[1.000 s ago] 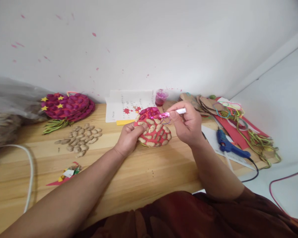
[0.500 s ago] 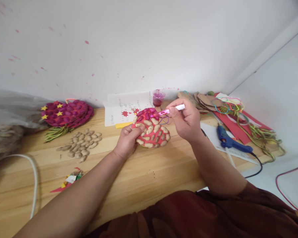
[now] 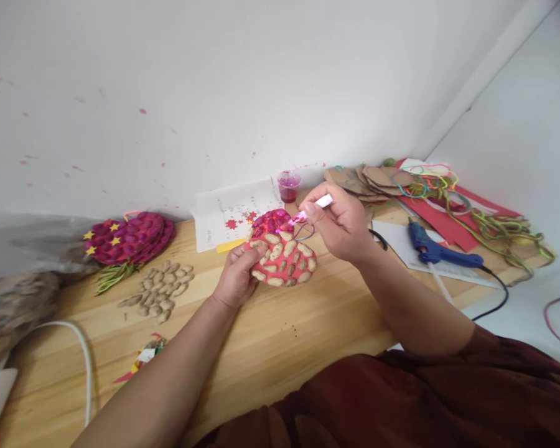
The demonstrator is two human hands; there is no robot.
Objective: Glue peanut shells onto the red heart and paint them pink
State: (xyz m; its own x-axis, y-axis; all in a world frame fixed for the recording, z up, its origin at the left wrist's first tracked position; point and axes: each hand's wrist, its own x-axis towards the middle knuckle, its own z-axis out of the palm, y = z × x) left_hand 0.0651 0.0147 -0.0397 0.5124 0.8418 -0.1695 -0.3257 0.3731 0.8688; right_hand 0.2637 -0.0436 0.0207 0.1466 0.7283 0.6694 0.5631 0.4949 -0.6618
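Observation:
My left hand (image 3: 237, 272) is closed on the left edge of a red disc (image 3: 287, 269) covered with peanuts in their shells, thumb on top. The disc's upper peanuts are coated in wet magenta paint, while the lower ones are bare tan. Between the fingers of my right hand (image 3: 340, 221) is a white-handled paintbrush (image 3: 324, 201). Its pink-smeared tip touches the right side of the painted peanuts. Behind the disc stands a clear plastic cup (image 3: 289, 186) with magenta paint in it.
Loose peanuts (image 3: 165, 287) lie left, near finished magenta discs (image 3: 129, 239) with yellow stars. A blue glue gun (image 3: 441, 250), cardboard discs (image 3: 378, 182) and green cords (image 3: 508, 229) are at right. White paper (image 3: 210, 218) lies behind; a white cable (image 3: 86, 367) curves at front left.
The brush and my right hand have shifted slightly left and down over the disc. My view has turned a little, and both hands keep their holds.

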